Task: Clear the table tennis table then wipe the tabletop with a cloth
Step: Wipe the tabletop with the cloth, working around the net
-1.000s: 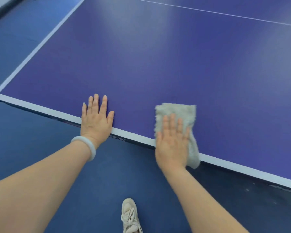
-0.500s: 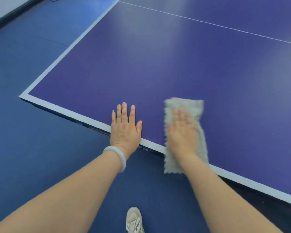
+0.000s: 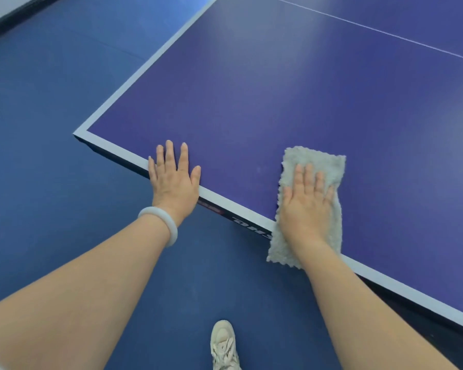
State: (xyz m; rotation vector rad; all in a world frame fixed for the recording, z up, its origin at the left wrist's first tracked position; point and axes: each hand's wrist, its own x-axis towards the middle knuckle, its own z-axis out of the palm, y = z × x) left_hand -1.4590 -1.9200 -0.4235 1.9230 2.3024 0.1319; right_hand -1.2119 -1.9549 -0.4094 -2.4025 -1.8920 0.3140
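Observation:
The blue table tennis table point(image 3: 278, 89) fills the upper right, with nothing on it but the cloth. A fluffy grey-white cloth point(image 3: 314, 160) lies across the near white edge, its lower end hanging over the side. My right hand point(image 3: 305, 206) presses flat on the cloth, fingers pointing away from me. My left hand point(image 3: 173, 180) rests flat on the table's near edge, fingers spread, holding nothing, well left of the cloth. A white bangle point(image 3: 163, 222) sits on the left wrist.
The table's near-left corner point(image 3: 76, 133) is left of my left hand. A thin white centre line point(image 3: 372, 29) crosses the far tabletop. Blue floor point(image 3: 51, 129) surrounds the table, with a dark wall base point(image 3: 11, 20) at top left. My pale sneaker point(image 3: 223, 345) stands below.
Both hands and the cloth have shifted left along the near edge toward the table corner. The cloth's lower end now hangs further over the edge.

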